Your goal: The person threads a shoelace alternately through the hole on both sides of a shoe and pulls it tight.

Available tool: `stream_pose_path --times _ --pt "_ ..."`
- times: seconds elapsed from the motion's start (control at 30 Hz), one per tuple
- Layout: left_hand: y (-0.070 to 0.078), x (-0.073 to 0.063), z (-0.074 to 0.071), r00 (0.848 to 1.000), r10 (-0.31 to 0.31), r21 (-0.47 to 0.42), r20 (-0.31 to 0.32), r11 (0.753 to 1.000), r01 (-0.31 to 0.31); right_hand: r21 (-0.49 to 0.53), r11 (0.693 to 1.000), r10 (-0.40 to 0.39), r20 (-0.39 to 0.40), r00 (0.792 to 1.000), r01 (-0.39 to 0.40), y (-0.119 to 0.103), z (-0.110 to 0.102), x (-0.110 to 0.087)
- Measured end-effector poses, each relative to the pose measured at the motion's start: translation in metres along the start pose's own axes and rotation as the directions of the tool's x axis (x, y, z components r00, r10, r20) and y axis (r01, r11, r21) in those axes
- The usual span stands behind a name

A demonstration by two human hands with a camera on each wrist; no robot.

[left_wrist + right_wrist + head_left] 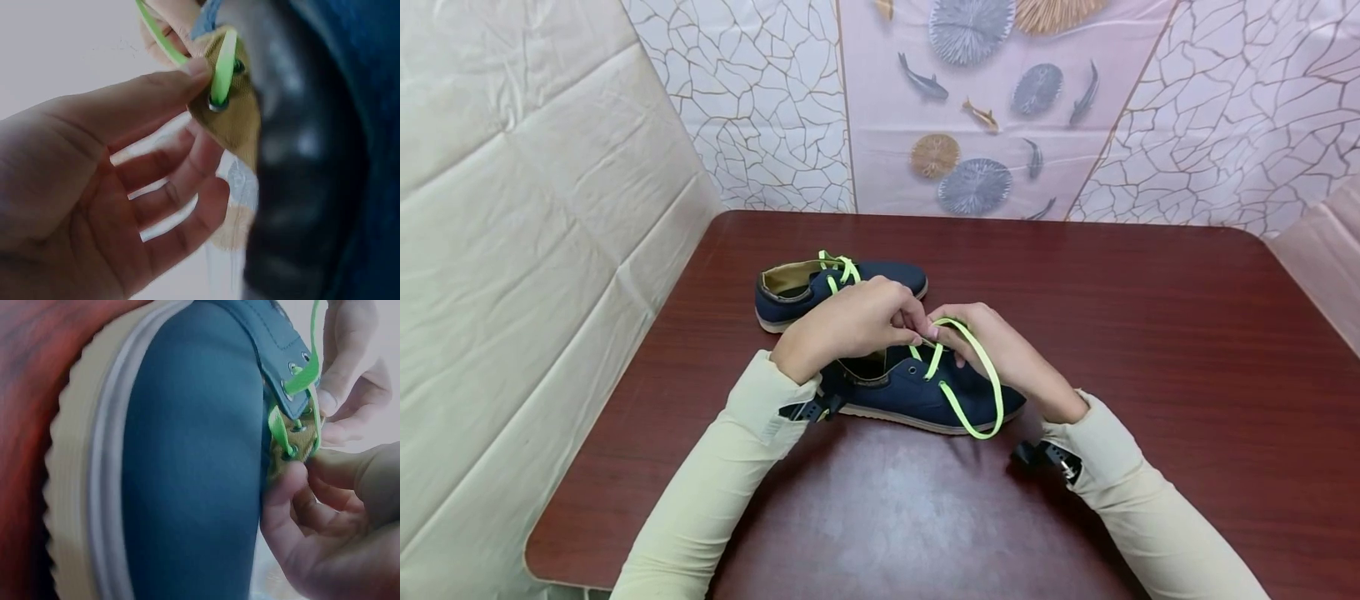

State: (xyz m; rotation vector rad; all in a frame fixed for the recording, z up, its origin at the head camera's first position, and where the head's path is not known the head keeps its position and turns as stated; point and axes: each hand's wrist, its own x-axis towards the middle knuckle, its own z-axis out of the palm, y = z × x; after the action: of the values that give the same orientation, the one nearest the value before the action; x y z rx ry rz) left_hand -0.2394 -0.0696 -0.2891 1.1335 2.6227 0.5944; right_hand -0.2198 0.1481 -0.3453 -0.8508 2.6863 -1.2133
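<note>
A navy lace-up shoe [895, 396] stands on the table with its toe to the right, a bright yellow-green shoelace [998, 400] threaded through some eyelets. One strand hangs in a wide loop over its near side. My left hand [850, 325] reaches over the opening, thumb and forefinger pinching the lace at the edge of the tan-lined eyelet flap [234, 128]; its other fingers are loosely bent. Across from it, my right hand [1000, 350] pinches the lower part of that flap, as the right wrist view shows. Both sets of fingertips nearly meet.
Behind stands a matching navy shoe [891, 273], laced in the same colour and partly covered by my left hand. The reddish-brown table [1150, 333] has rounded corners. A patterned wall covering [775, 108] rises at the back, and pale quilted cloth [535, 275] lines the left side.
</note>
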Motion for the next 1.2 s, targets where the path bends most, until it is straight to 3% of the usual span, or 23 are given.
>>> stream_pose_path --times 0.17,0.3,0.43,0.6,0.73,0.87,1.07,1.13,1.2 --pt "-0.005 0.002 -0.001 0.993 0.115 0.072 0.001 0.991 -0.115 0.066 0.996 0.068 -0.023 0.997 -0.067 0.003 0.001 0.000" --pt "-0.008 0.001 -0.001 0.989 0.147 0.061 -0.010 0.987 -0.146 0.123 0.978 0.171 -0.007 0.985 -0.168 0.003 0.000 0.000" --pt "-0.010 0.001 -0.001 0.987 0.160 0.078 -0.011 0.984 -0.159 0.228 0.938 0.258 0.054 0.965 -0.263 0.003 0.000 0.001" --pt "-0.011 0.001 0.003 0.979 0.204 0.165 0.007 0.965 -0.203 0.334 0.895 0.272 0.111 0.956 -0.294 0.004 0.002 0.001" --pt "-0.010 0.000 0.007 0.971 0.239 0.226 0.018 0.945 -0.237 0.364 0.883 0.266 0.131 0.955 -0.296 0.006 0.003 0.002" --pt "-0.006 0.000 0.010 0.957 0.291 0.378 0.019 0.884 -0.276 0.372 0.875 0.273 0.150 0.950 -0.310 0.008 0.002 0.003" --pt "0.000 -0.001 0.016 0.904 0.425 0.601 -0.042 0.734 -0.317 0.389 0.872 0.254 0.162 0.954 -0.298 0.010 0.001 0.003" --pt "0.000 0.000 0.018 0.884 0.463 0.630 -0.068 0.707 -0.322 0.386 0.872 0.257 0.159 0.953 -0.300 0.011 0.001 0.002" --pt "-0.001 0.001 0.020 0.873 0.481 0.633 -0.081 0.701 -0.328 0.366 0.879 0.269 0.149 0.952 -0.305 0.012 0.001 0.002"
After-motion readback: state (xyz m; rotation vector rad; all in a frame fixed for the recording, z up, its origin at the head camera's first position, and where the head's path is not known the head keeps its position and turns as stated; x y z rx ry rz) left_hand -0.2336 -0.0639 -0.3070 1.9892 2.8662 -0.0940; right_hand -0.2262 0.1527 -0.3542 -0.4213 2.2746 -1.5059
